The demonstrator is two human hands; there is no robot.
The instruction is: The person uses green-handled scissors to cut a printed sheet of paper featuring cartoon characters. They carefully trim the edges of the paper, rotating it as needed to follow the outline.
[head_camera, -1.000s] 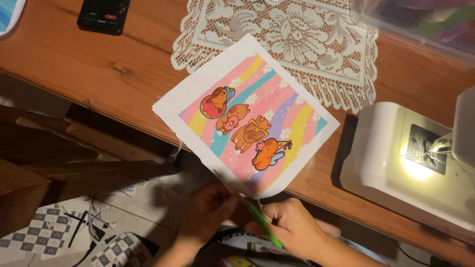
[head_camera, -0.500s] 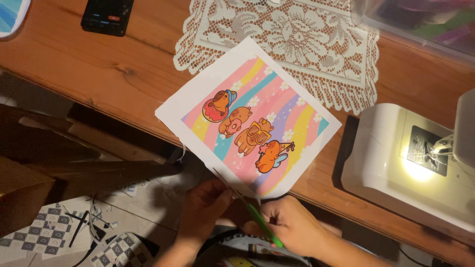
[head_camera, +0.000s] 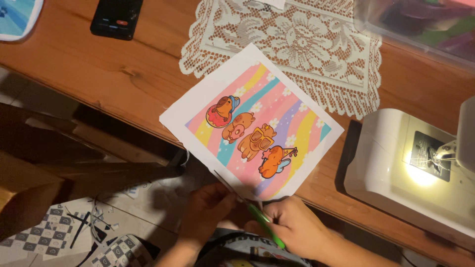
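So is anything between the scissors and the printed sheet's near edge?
Nothing visible. The right hand holds the green-handled scissors, blades at the near edge of the printed sheet. The left hand holds that edge beside the blades, not across them.

White lace doily (head_camera: 292, 44) top centre on brown wooden table (head_camera: 99, 74). Black rectangular remote-like device (head_camera: 117, 17) upper left; blue-and-white fabric piece (head_camera: 17, 17) at far upper-left corner. White sewing machine (head_camera: 396, 168) right side, lamp lit. Clear plastic box (head_camera: 415, 24) upper right. Checkered black-and-white fabric scraps (head_camera: 44, 232) on floor, lower left.
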